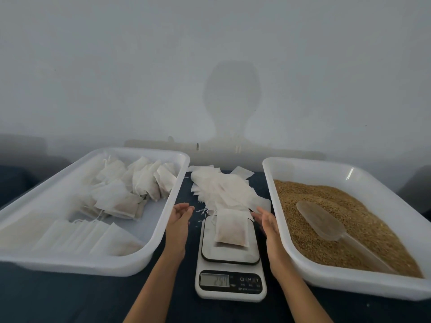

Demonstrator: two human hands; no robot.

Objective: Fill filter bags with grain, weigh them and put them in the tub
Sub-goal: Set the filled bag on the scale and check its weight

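Weighing a filled bag on the scale, both hands off it.

Left hand and right hand hover open and empty either side, likely so the blurred reading settles. Finished bags lie in the left tub; empty bags are heaped behind; the scoop rests in the grain, nothing blocking.

tubs: looked like glossy white plastic
filter bag: thin matt paper-like fabric
scoop: translucent plastic
table cover: dark, matt
scale: smooth white plastic
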